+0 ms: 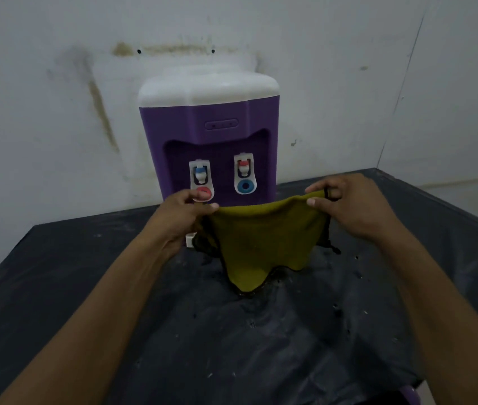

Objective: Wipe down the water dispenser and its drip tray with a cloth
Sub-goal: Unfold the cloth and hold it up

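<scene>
A purple water dispenser (208, 133) with a white top and two taps stands against the wall at the back of the table. In front of it hangs an olive-yellow cloth (267, 244) with a dark edge, stretched between both hands. My left hand (183, 217) pinches the cloth's upper left corner. My right hand (354, 204) pinches its upper right corner. The cloth's lower edge touches the table. The cloth and my left hand hide most of the drip tray (190, 239); only a white corner shows.
A dark, speckled cover lies over the table (86, 273), wrinkled near me. A stained white wall (56, 97) rises right behind the dispenser. The table's right edge runs along another wall at the far right.
</scene>
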